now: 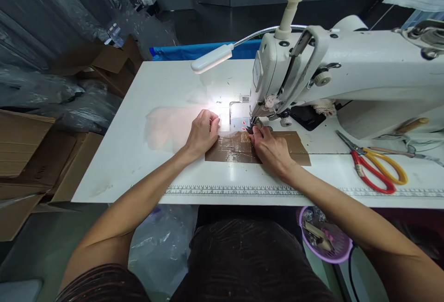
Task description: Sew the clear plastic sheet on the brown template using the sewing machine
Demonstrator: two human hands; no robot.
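So on my head view the brown strip (239,149) is lying flat on the counter (132,154), long axis running left-right, pretty much in line with the front edge and set back behind the ruler (236,191). Its far edge sits just on my side of the presser foot (254,120).

The right grip (272,151) is the one nearer the foot, no contest. It's over the strip, across its middle stretch, and closed on what look like small dark snips (249,130), points aimed off to the left, beside the foot. The strip sticks out past that hand toward the right.

Left grip (204,133) is at the strip's far left corner, fingers curled in with the thumb close to them. Can't tell from here if I've got anything pinched in it, a thread would be too fine to see.

Big scissors (381,165) are well off to the right, by the counter's front edge, apart from both hands.
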